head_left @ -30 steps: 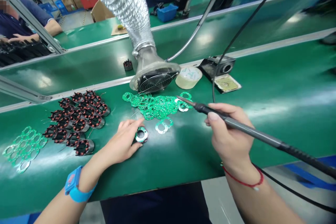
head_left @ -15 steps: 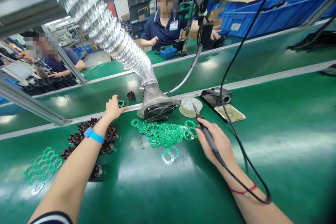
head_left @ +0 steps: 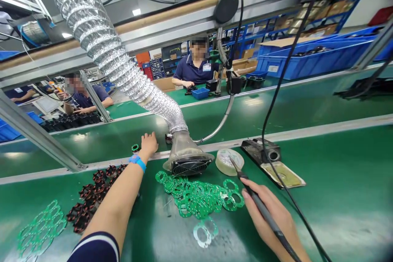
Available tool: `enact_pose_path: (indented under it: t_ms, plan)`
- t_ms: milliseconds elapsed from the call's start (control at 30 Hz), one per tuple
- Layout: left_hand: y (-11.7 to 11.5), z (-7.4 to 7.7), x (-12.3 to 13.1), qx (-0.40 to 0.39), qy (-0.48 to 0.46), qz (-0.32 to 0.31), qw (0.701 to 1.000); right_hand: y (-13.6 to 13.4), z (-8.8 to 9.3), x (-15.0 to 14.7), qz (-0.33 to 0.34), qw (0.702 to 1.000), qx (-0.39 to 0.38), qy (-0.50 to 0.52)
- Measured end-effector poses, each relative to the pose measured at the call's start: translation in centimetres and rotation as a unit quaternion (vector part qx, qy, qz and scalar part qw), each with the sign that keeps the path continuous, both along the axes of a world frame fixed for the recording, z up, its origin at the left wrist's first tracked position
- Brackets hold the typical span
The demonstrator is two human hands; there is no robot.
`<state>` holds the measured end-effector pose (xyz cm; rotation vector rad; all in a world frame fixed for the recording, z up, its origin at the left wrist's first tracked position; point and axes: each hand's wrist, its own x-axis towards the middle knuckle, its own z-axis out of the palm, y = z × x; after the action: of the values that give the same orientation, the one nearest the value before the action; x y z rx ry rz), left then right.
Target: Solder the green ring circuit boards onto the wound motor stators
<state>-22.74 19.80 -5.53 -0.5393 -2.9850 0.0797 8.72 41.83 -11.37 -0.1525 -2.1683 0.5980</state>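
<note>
My left hand (head_left: 149, 145) reaches over the rail at the back, its fingers curled near a dark wound part (head_left: 168, 138); what it holds, if anything, is hidden. Just left of it stands a small part with a green ring on top (head_left: 135, 147). My right hand (head_left: 267, 208) grips a soldering iron (head_left: 257, 201), whose tip touches a round pale dish (head_left: 230, 162). Between the hands lies a heap of green ring boards (head_left: 199, 198). Several dark wound parts (head_left: 89, 200) sit beside my left forearm.
A fume duct hood (head_left: 192, 163) hangs over the middle. At right are an iron stand (head_left: 260, 151) and a black cable (head_left: 278, 86). More green boards (head_left: 43, 227) lie at left. Two people (head_left: 196, 67) work across the bench, near blue bins (head_left: 294, 63).
The view has tilted upward. The green-topped part my left hand held now stands on the bench, and that hand has moved right of it. My right hand still grips the iron.
</note>
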Motion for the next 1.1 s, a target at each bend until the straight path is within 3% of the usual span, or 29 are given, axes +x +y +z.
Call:
enact_pose_path:
  t_ms: [333,500,633,833,967,1100]
  plan:
    - [4.9,-1.1,0.7,-0.015,-0.076,0.028,0.997,-0.9,1.2,-0.2,0.009,0.999,-0.02,0.028]
    - [5.3,-0.2,1.8,-0.016,-0.075,0.051,0.996,-0.9,1.1,-0.1,0.006,0.999,-0.033,0.035]
    - [2.5,1.1,2.3,-0.023,-0.109,0.032,0.993,-1.0,0.9,0.1,0.017,0.999,-0.043,0.025]
    - [-5.6,1.1,7.0,-0.058,-0.127,-0.053,0.989,-1.3,0.7,0.4,0.028,0.997,-0.075,0.019]
    - [-9.8,0.4,10.6,-0.067,-0.074,-0.072,0.992,-2.1,0.6,0.5,0.043,0.995,-0.093,0.015]
    - [-11.9,0.5,13.1,-0.019,0.008,-0.079,0.997,-4.2,0.3,1.2,0.072,0.984,-0.162,-0.031]
